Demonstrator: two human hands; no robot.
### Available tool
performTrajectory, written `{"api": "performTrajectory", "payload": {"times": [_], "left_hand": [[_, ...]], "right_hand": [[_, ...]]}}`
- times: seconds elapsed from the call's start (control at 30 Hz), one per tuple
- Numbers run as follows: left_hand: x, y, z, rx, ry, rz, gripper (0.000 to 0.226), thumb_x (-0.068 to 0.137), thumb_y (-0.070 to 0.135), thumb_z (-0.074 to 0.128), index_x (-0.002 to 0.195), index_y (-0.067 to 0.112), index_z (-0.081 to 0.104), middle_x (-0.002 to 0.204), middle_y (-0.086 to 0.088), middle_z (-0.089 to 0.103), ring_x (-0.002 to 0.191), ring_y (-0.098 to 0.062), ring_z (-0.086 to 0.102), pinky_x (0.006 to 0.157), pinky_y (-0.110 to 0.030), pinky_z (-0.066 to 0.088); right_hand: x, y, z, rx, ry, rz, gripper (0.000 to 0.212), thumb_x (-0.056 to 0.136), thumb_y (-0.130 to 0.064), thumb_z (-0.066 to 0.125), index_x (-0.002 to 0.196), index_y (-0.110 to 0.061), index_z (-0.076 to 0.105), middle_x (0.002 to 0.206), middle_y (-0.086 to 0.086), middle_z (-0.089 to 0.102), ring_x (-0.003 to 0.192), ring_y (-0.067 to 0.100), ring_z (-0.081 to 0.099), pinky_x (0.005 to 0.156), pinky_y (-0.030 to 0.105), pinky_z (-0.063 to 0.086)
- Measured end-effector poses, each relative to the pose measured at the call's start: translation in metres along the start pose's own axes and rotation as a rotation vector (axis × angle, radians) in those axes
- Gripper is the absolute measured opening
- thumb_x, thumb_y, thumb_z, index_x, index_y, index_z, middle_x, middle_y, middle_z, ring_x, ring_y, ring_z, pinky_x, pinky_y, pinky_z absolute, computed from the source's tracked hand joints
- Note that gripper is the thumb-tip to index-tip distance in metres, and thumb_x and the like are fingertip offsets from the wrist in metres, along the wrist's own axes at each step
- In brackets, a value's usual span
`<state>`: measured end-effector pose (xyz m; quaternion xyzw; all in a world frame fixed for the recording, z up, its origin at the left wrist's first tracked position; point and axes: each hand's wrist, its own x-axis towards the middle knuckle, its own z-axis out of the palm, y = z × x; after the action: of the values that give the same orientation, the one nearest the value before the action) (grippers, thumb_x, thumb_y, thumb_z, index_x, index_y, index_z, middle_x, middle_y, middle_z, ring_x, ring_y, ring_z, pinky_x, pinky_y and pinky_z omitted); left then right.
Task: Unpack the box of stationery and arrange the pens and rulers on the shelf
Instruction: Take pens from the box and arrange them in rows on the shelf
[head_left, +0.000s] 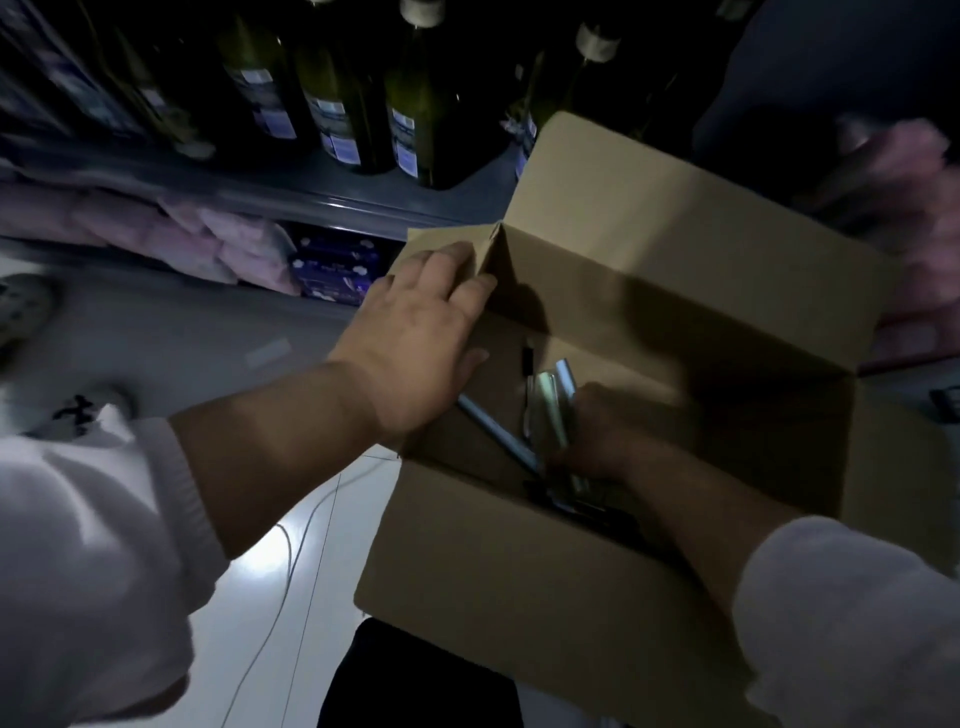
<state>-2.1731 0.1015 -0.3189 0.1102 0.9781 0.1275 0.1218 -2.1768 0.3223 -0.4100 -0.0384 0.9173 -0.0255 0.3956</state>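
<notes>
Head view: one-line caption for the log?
left hand rests on the open cardboard box while right hand grips pens inside.

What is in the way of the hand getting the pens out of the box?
Nothing that shows. The box is open: the left hand presses a side flap outward with flat fingers, and the right hand is down inside the box, its grip curled round a bundle of pens.

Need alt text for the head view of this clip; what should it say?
A person's right hand reaches into an open cardboard box, its grip closed round a bundle of silvery pens, while the left hand presses flat on the box's left flap. Behind stands a shelf of dark bottles.
</notes>
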Motion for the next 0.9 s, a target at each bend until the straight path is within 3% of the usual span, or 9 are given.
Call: {"api": "performTrajectory", "payload": {"times": [0.07, 0.13, 0.3, 0.47, 0.57, 0.7, 0.77, 0.9], "left_hand": [[0.000, 0.000, 0.001, -0.010, 0.016, -0.001, 0.068, 0.090, 0.042, 0.052, 0.149, 0.021, 0.023, 0.156, -0.010, 0.012, 0.141, -0.030, 0.015, 0.111, -0.045, 0.024], [0.000, 0.001, 0.001, -0.016, 0.027, -0.003, 0.068, 0.090, 0.041, 0.053, 0.149, 0.021, 0.025, 0.155, -0.010, 0.013, 0.141, -0.030, 0.015, 0.111, -0.045, 0.024], [0.000, 0.002, 0.004, -0.013, 0.040, -0.007, 0.067, 0.089, 0.038, 0.056, 0.148, 0.021, 0.029, 0.154, -0.011, 0.016, 0.139, -0.032, 0.019, 0.110, -0.046, 0.026], [0.001, 0.001, 0.005, -0.007, 0.051, 0.001, 0.065, 0.087, 0.036, 0.058, 0.145, 0.018, 0.035, 0.153, -0.014, 0.020, 0.137, -0.035, 0.024, 0.107, -0.049, 0.029], [0.000, 0.001, 0.005, -0.004, 0.048, -0.006, 0.064, 0.088, 0.036, 0.058, 0.145, 0.018, 0.035, 0.153, -0.014, 0.020, 0.137, -0.035, 0.024, 0.107, -0.050, 0.029], [0.002, 0.003, 0.005, -0.012, 0.044, -0.007, 0.063, 0.089, 0.036, 0.056, 0.146, 0.021, 0.034, 0.154, -0.013, 0.017, 0.138, -0.035, 0.022, 0.108, -0.049, 0.028], [0.003, 0.004, 0.005, -0.011, 0.032, -0.009, 0.063, 0.090, 0.036, 0.055, 0.146, 0.022, 0.032, 0.155, -0.012, 0.015, 0.138, -0.034, 0.020, 0.109, -0.048, 0.027], [0.003, 0.004, 0.007, -0.008, 0.021, -0.014, 0.063, 0.090, 0.036, 0.054, 0.147, 0.023, 0.030, 0.155, -0.011, 0.014, 0.138, -0.033, 0.019, 0.109, -0.047, 0.027]], "right_hand": [[-0.013, 0.013, 0.003, 0.001, -0.085, -0.014, 0.108, 0.052, -0.054, 0.086, 0.139, -0.013, 0.037, 0.136, 0.010, 0.047, 0.115, 0.026, 0.052, 0.089, 0.029, 0.045], [-0.020, 0.022, 0.006, 0.001, -0.126, -0.045, 0.113, 0.056, -0.059, 0.083, 0.143, -0.015, 0.027, 0.144, 0.010, 0.037, 0.126, 0.027, 0.044, 0.097, 0.029, 0.040], [-0.010, 0.031, 0.016, -0.118, -0.012, -0.183, 0.106, 0.061, -0.056, 0.081, 0.141, -0.018, 0.023, 0.134, 0.011, 0.043, 0.113, 0.029, 0.052, 0.087, 0.029, 0.044], [-0.008, 0.049, 0.008, 0.028, 0.151, -0.218, 0.084, 0.065, -0.049, 0.078, 0.129, -0.016, 0.035, 0.131, 0.010, 0.034, 0.116, 0.028, 0.045, 0.092, 0.029, 0.040], [-0.018, 0.054, 0.012, -0.026, 0.085, -0.273, 0.077, 0.071, -0.050, 0.073, 0.134, -0.021, 0.039, 0.132, 0.008, 0.046, 0.116, 0.025, 0.048, 0.092, 0.030, 0.041], [-0.025, 0.044, 0.024, -0.268, -0.024, -0.499, 0.045, 0.087, -0.051, 0.056, 0.123, -0.023, 0.054, 0.122, 0.006, 0.059, 0.107, 0.027, 0.059, 0.086, 0.034, 0.050], [-0.021, 0.040, 0.026, -0.345, -0.003, -0.498, 0.044, 0.089, -0.047, 0.054, 0.123, -0.018, 0.052, 0.121, 0.008, 0.059, 0.102, 0.028, 0.061, 0.082, 0.035, 0.050], [-0.016, 0.037, 0.030, -0.403, 0.058, -0.430, 0.061, 0.090, -0.035, 0.056, 0.141, -0.011, 0.033, 0.132, 0.014, 0.050, 0.105, 0.033, 0.059, 0.081, 0.035, 0.048]]}}
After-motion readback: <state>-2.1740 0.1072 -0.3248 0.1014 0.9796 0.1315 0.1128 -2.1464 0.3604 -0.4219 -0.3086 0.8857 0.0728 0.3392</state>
